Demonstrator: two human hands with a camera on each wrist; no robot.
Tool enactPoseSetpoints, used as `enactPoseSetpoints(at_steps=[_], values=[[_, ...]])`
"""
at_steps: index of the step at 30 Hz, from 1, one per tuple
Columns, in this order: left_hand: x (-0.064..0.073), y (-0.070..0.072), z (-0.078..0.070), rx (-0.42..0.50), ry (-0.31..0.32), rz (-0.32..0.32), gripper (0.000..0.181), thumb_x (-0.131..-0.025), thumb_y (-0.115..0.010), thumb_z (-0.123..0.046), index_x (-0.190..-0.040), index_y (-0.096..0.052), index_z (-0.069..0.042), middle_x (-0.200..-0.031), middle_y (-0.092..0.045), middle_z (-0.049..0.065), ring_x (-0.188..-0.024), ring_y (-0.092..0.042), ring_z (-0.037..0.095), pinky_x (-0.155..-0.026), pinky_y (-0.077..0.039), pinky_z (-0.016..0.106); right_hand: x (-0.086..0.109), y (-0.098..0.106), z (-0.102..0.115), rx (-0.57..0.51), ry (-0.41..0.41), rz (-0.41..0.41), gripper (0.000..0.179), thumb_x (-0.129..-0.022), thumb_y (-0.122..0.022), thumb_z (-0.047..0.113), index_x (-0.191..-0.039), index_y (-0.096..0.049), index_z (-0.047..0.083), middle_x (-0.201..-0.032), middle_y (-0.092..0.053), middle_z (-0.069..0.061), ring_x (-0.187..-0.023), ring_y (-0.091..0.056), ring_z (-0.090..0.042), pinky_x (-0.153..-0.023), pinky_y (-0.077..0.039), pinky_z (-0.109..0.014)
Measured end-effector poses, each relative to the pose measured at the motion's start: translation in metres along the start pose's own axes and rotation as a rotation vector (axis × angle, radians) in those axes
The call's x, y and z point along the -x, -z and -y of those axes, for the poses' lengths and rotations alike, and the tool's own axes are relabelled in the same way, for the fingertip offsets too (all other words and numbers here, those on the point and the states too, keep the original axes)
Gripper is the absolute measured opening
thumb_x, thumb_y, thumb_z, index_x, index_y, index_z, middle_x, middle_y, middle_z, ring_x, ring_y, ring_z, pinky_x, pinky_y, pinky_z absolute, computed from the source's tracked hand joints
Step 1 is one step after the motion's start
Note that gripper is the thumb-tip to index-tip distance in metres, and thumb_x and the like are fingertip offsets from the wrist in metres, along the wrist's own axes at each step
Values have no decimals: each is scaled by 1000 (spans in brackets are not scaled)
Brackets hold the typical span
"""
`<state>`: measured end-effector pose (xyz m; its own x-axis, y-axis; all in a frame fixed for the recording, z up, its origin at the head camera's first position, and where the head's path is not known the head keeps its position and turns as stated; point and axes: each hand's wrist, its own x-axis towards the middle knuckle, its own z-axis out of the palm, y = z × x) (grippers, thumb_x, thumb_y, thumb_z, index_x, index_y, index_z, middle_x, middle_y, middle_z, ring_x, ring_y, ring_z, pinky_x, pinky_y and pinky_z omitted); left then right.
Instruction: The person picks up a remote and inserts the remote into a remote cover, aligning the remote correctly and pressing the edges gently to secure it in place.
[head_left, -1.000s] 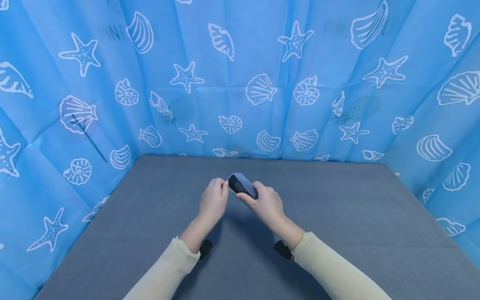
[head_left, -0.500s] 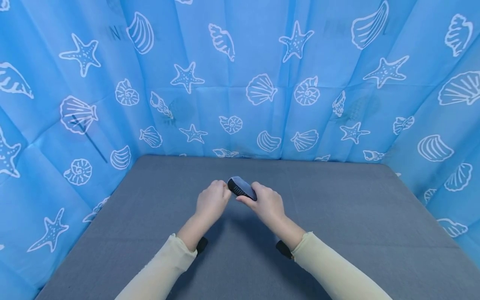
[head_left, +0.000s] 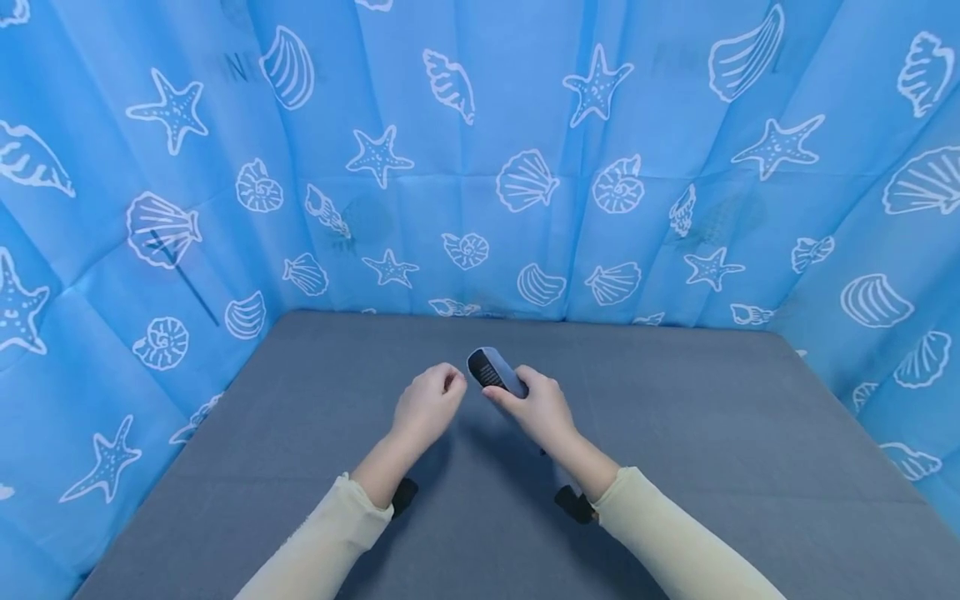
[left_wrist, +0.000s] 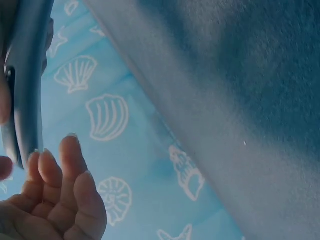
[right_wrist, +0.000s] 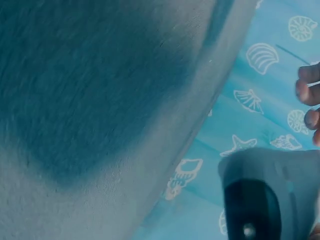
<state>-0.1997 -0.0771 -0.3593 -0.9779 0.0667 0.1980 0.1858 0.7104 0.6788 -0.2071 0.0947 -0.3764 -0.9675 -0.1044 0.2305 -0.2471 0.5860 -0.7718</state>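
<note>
A: Where is the thing being handled?
B: Above the gray cloth-covered table (head_left: 675, 400), around its middle and short of its far edge. It's a gray-blue handheld device (head_left: 508, 372) with a black panel (head_left: 483, 369) carrying small pale print at the free end. I can't tell its exact kind.
A: And the hands?
B: Both are over the table's middle. The right hand (head_left: 543, 408) grips the device, thumb laid at the panel's lower end. The left hand (head_left: 427, 404) holds nothing, its fingers loosely curled.
A: Is the left one touching it?
B: The head and right wrist views show them apart. In the left wrist view its fingertips overlap the device, so that angle alone can't settle it.
A: Which way does the long axis run?
B: Slantwise, out of the right hand toward the table's far left corner, panel end leading. That end lies just beside the left fingertips, slightly closer to the table's far edge.
A: Beyond that edge?
B: A blue seashell-print curtain (head_left: 420, 208) hangs there.
</note>
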Motion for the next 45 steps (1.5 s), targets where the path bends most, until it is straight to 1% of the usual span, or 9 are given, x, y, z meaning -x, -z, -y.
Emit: enactPoseSetpoints(at_steps=[10, 15, 22, 25, 29, 32, 34, 39, 45], values=[[-1, -5, -3, 64, -23, 30, 27, -102, -50, -24, -110, -64, -2, -93, -61, 6, -77, -55, 19, -69, -47, 37, 0, 1, -5, -173, 44, 82, 26, -94, -65, 21, -105, -60, -2, -79, -56, -7, -64, -46, -17, -58, -38, -29], [-1, -6, -6, 74, 6, 2, 23, -99, -53, -18, -105, -67, -1, -89, -63, 6, -71, -54, 17, -64, -46, 34, 2, 1, -6, -117, 67, 83, 27, -93, -67, 24, -107, -60, 1, -81, -58, -6, -66, -49, -16, -57, -40, -30], [-5, -8, -4, 112, 26, -16, 14, -92, -52, -13, -82, -58, -7, -65, -48, 0, -54, -43, 14, -52, -34, 29, 5, 2, -3, -60, 57, 67, 27, -92, -68, 26, -105, -62, 4, -77, -57, -4, -61, -49, -15, -54, -39, -30], [-7, -9, 0, 294, 41, 5, 15, -94, -47, -11, -88, -58, -2, -69, -53, 4, -58, -49, 13, -53, -37, 28, 3, 4, -1, -118, 41, 68, 26, -94, -65, 25, -105, -62, 1, -78, -58, -6, -63, -48, -16, -55, -39, -30], [-9, -10, 2, 698, 158, 57, 16, -96, -40, -7, -98, -54, 1, -80, -53, 7, -68, -53, 14, -58, -40, 26, -2, 8, 2, -215, 29, 105, 27, -98, -60, 23, -106, -62, -3, -80, -56, -8, -65, -46, -17, -58, -38, -31], [-9, -11, 2, 944, 252, 103, 16, -96, -35, -9, -90, -48, -4, -82, -45, 3, -72, -48, 15, -61, -39, 26, -4, 10, 3, -258, -2, 148, 31, -100, -56, 24, -107, -63, -5, -84, -59, -8, -69, -49, -16, -61, -41, -30], [-9, -12, 1, 1034, 258, 137, 17, -95, -31, -10, -83, -43, -8, -80, -42, 3, -72, -45, 16, -64, -38, 27, -5, 11, 5, -293, -26, 170, 32, -101, -54, 23, -107, -64, -7, -88, -61, -10, -72, -51, -17, -63, -42, -30], [-6, -17, 0, 1079, 168, 143, 23, -94, -25, -14, -75, -37, -13, -73, -44, 1, -70, -45, 16, -69, -40, 31, -5, 12, 6, -366, -62, 197, 34, -102, -52, 23, -108, -64, -9, -98, -64, -14, -80, -56, -17, -70, -46, -30], [-6, -19, 0, 1069, 115, 140, 32, -100, -26, -22, -84, -51, -12, -75, -55, -2, -73, -51, 13, -75, -43, 31, -5, 14, 7, -429, -77, 217, 37, -103, -50, 24, -110, -63, -10, -102, -64, -16, -83, -57, -18, -73, -47, -31]])
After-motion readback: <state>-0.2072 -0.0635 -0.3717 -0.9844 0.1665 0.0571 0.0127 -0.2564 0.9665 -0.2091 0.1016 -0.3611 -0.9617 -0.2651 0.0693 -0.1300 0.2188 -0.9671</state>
